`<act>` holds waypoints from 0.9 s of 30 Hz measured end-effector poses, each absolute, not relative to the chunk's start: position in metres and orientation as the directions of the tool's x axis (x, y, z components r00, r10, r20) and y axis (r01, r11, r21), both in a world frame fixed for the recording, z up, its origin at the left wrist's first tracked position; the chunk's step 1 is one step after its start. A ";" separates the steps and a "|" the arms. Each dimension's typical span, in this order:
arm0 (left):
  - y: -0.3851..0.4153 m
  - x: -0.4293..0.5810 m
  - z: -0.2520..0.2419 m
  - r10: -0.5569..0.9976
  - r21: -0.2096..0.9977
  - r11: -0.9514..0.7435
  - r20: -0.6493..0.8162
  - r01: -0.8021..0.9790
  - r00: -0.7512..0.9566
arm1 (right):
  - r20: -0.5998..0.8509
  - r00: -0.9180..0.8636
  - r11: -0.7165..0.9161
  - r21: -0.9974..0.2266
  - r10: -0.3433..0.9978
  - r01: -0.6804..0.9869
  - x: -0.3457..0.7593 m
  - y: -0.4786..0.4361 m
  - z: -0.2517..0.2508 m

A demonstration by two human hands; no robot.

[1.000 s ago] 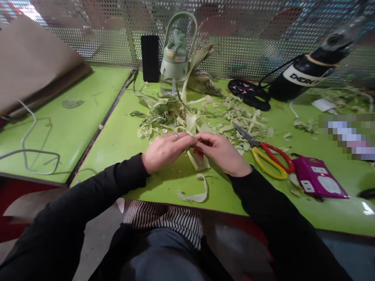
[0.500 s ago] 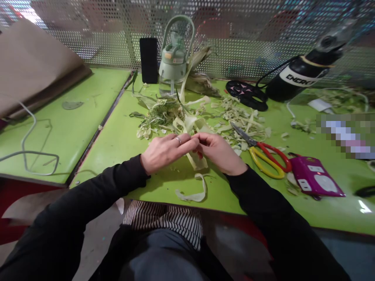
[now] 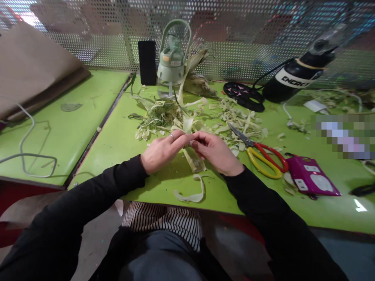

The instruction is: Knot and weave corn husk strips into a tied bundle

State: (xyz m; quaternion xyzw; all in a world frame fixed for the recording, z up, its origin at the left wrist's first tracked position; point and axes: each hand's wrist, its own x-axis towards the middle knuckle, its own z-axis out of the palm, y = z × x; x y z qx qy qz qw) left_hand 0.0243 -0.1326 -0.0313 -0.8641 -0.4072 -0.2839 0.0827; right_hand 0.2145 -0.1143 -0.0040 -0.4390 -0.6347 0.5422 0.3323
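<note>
Left hand (image 3: 162, 150) and right hand (image 3: 215, 152) meet fingertip to fingertip, both pinching the upper end of a pale yellow-green leaf strip (image 3: 195, 164). The strip is flat and ribbon-like and slants down to the green table (image 3: 117, 136), just before a heap of cuttings (image 3: 175, 115). Behind stand a lidded green bottle (image 3: 172, 64) and a black bottle (image 3: 295, 78) on its side; their contents cannot be told.

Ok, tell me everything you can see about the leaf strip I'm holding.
The leaf strip is pale yellow-green, flat and fibrous-looking, like dried husk. The fingers of the left hand and right hand pinch its upper end. It slants down toward the person, its lower end over the green table; whether it touches is unclear.
</note>
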 end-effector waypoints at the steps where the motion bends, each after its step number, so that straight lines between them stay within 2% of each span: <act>1: -0.133 0.025 -0.031 0.667 0.101 -0.643 0.561 0.759 0.491 | -0.063 -0.384 0.014 -0.981 0.921 0.195 0.214 -0.115 -0.004; 6: -0.133 0.030 -0.029 0.692 0.168 -0.605 0.594 0.779 0.410 | -0.158 -0.388 -0.122 -0.986 0.908 0.116 0.215 -0.116 0.002; 12: -0.134 0.030 -0.028 0.702 0.187 -0.575 0.612 0.796 0.364 | 0.048 -0.388 0.125 -0.976 0.920 0.176 0.215 -0.115 0.000; 15: -0.135 0.032 -0.025 0.722 0.253 -0.585 0.595 0.771 0.352 | -0.008 -0.371 0.054 -0.986 0.929 0.156 0.216 -0.113 -0.004; 18: -0.133 0.032 -0.023 0.764 0.412 -0.594 0.558 0.691 0.323 | -0.124 -0.440 -0.047 -0.982 0.889 0.182 0.219 -0.114 -0.001; 20: -0.129 0.029 -0.023 0.806 0.584 -0.580 0.513 0.567 0.296 | -0.134 -0.500 -0.002 -0.967 0.856 0.255 0.222 -0.115 0.004; 23: -0.122 0.022 -0.021 0.895 0.830 -0.439 0.371 0.343 0.247 | -0.125 -0.597 0.098 -0.940 0.793 0.327 0.227 -0.118 0.014; 27: -0.116 0.017 -0.017 0.953 0.937 -0.252 0.198 0.240 0.229 | -0.085 -0.592 0.141 -0.935 0.802 0.326 0.230 -0.117 0.018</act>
